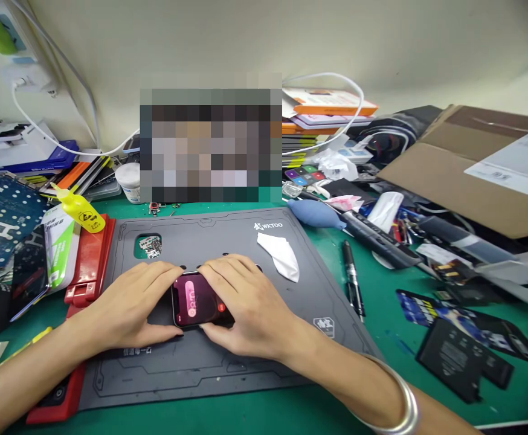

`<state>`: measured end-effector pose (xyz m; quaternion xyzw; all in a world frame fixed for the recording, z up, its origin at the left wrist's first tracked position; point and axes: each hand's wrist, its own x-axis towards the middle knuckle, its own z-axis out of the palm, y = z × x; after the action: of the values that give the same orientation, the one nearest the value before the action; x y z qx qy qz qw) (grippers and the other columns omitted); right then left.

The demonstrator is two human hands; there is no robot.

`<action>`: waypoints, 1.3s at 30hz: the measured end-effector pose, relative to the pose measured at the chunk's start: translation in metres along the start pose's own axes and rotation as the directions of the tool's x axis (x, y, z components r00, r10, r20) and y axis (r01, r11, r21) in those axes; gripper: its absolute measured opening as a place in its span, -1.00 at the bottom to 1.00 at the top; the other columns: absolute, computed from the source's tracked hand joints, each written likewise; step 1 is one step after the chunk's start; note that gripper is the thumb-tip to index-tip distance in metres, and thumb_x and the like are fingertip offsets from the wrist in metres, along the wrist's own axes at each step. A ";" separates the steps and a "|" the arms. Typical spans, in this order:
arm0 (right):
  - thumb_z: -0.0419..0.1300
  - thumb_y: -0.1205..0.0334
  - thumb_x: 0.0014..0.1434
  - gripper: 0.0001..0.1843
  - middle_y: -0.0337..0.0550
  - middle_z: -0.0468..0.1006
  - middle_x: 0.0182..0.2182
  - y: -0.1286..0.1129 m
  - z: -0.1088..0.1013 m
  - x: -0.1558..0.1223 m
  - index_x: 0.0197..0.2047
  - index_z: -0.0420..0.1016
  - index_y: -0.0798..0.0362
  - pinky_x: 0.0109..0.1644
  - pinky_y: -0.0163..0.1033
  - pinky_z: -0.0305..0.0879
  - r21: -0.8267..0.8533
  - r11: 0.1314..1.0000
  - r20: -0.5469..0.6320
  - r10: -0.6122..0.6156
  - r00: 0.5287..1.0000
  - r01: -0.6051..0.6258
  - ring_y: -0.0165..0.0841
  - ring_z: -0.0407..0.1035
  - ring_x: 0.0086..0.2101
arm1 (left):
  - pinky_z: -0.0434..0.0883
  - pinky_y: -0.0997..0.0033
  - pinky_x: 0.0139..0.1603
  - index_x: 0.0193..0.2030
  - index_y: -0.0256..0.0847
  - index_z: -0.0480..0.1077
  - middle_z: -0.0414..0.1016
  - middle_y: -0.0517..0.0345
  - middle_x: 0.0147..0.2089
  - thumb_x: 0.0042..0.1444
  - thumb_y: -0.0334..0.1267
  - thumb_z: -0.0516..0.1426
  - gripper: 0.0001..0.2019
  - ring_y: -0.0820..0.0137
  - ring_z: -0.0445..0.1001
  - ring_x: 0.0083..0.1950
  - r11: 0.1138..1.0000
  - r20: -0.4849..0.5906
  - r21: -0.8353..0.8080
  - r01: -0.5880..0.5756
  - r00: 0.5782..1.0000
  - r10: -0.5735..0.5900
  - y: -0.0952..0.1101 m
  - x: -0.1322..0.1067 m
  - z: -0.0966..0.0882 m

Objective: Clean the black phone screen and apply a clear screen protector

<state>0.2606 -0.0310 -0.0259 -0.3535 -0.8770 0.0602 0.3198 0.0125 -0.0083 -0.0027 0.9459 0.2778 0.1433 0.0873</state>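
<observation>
Centrally, on a grey work mat (209, 235), a phone (196, 300) is laid flat w/ its screen lit in pink and red, face up. It is held by 2 hands at once. The left hand (130, 302) is set palm-down at the phone's left edge, fingers stretched toward its top corner and thumb run along the mat below it. The right hand (246, 302) is curved over the phone's top and right side, thumb tucked against the lower edge – so the phone is gripped between the 2, fingers bent loosely rather than clenched. How hard it is pressed cannot be told. A silver bangle (404, 405) is worn on the right wrist.

Beyond the right hand, a white cloth (280, 254) is seen on the mat, apart from the fingers. Near the mat's top-left corner a cut-out (148, 246) w/ small metal parts is shown. A red tray (89, 260) is pushed against the mat's left side, and a yellow bottle (80, 210) is tipped over its top end. To the right – on the green table (382, 338) – a black pen (353, 278) is laid just beside the mat, a blue blower (313, 213) near the mat's top-right corner, and a cardboard box (463, 163) farther off.
</observation>
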 end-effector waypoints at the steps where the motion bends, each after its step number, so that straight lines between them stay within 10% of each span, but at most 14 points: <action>1: 0.21 0.23 0.07 -0.52 0.14 0.59 -0.10 0.000 0.000 0.000 0.06 0.38 0.22 0.05 0.09 0.37 0.004 1.000 0.001 -0.003 1.000 0.003 -0.06 0.46 -0.10 | 0.52 0.08 0.02 0.24 -0.25 0.22 0.48 -0.16 0.08 0.21 0.02 0.22 -0.42 0.08 0.51 0.04 1.000 0.003 -0.001 -0.002 1.000 0.002 0.000 0.000 0.000; 10: 0.27 0.20 0.11 -0.48 0.16 0.56 -0.03 0.002 -0.001 -0.001 0.12 0.39 0.23 0.13 0.09 0.34 0.013 0.999 0.027 -0.030 0.999 0.029 -0.06 0.43 -0.02 | 0.52 0.13 -0.05 0.19 -0.28 0.21 0.50 -0.13 0.02 0.21 -0.08 0.17 -0.51 0.11 0.53 -0.02 0.999 -0.013 0.045 -0.018 1.000 0.019 0.004 0.002 -0.002; 16: 0.37 0.09 0.16 -0.55 0.12 0.39 0.22 0.006 -0.012 -0.007 0.11 0.48 -0.13 0.29 0.23 0.18 0.008 0.980 0.221 -0.194 0.956 0.197 -0.01 0.24 0.24 | 0.53 0.13 0.01 0.17 -0.28 0.22 0.52 -0.13 0.02 0.10 -0.14 0.20 -0.47 0.10 0.54 0.02 0.997 -0.042 0.081 0.006 0.999 -0.002 0.004 0.002 -0.001; 30: 0.46 -0.11 -0.06 -0.09 0.37 0.40 0.22 0.016 -0.011 -0.009 0.24 0.36 0.24 0.30 0.42 0.16 -0.168 0.984 0.133 0.081 0.988 -0.058 0.21 0.26 0.23 | 0.52 0.14 0.00 0.18 -0.27 0.21 0.51 -0.13 0.02 0.07 -0.17 0.22 -0.45 0.10 0.54 0.00 0.995 -0.024 0.100 0.007 1.000 -0.005 0.001 -0.002 0.001; 39: 0.52 0.09 -0.10 -0.27 0.15 0.54 0.01 0.043 -0.042 -0.020 0.11 0.44 0.16 -0.02 0.12 0.49 -0.075 0.986 0.317 0.168 0.933 -0.152 -0.01 0.45 -0.05 | 0.47 0.08 -0.03 0.15 -0.28 0.23 0.51 -0.09 -0.04 0.03 -0.14 0.25 -0.43 0.09 0.50 -0.05 0.996 0.043 0.055 0.072 0.996 -0.075 0.000 0.001 0.000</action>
<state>0.3223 -0.0170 -0.0174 -0.4169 -0.8870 0.1212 0.1574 0.0129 -0.0076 -0.0030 0.9400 0.3140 0.1109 0.0734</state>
